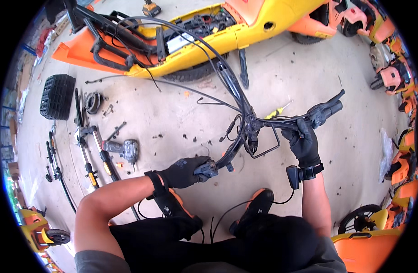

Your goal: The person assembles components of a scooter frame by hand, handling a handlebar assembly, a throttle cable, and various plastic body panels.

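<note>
A black handlebar assembly with a stem and tangled cables (250, 123) is in front of me. My left hand (187, 173), in a black glove, is closed on its left end at a small black fitting. My right hand (300, 141), also gloved, is wrapped round the right bar, just inboard of the brake lever and grip (325, 112); part of its fingers is hidden behind the bar. Cables run up to a yellow and orange scooter body (240, 32) with an exposed inside, at the top. A yellow screwdriver (275, 113) lies on the floor behind the bar.
On the floor (357, 150) at left lie a drill (127, 149), long metal forks (88, 161), a black crate (57, 97) and a coiled part (93, 103). A yellow drill (151, 8) is at the top. Orange vehicles (393, 77) line the right edge; another (40, 231) is lower left.
</note>
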Available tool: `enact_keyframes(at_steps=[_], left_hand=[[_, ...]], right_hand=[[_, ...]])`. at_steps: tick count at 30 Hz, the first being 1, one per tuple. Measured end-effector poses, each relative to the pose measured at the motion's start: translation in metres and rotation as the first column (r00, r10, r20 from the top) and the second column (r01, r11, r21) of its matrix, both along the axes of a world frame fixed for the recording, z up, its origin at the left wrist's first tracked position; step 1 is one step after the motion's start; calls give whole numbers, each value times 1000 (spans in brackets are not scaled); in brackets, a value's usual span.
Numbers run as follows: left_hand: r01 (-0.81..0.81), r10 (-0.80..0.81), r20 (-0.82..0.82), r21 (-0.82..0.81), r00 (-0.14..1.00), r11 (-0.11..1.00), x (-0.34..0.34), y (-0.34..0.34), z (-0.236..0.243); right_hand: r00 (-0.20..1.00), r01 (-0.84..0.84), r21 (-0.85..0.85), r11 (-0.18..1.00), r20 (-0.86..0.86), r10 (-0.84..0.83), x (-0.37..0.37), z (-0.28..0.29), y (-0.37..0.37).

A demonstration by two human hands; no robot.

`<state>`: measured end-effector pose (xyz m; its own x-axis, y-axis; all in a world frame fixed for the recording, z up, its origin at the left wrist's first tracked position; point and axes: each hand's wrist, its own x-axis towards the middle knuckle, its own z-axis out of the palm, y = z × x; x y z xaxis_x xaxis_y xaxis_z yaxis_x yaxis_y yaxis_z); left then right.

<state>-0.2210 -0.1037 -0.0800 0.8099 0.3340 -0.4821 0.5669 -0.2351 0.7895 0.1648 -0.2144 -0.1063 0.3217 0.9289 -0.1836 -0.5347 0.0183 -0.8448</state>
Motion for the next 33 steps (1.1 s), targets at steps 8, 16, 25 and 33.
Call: enact_keyframes(at_steps=[8,16,25,33], left_hand=[[-68,56,126,96,990,993,6,41,-3],[-179,158,142,150,977,972,4,67,-6],[-270,311,90,-310,946,912,1,74,7],[-357,540,367,-459,758,814,-4,72,4]], right_hand=[[804,-7,131,991,590,-72,8,11,72],[994,-22,56,998,-106,28,11,13,135],[962,-179,333,926,258,93,-15,92,191],[928,-296,188,937,288,235,-59,158,267]])
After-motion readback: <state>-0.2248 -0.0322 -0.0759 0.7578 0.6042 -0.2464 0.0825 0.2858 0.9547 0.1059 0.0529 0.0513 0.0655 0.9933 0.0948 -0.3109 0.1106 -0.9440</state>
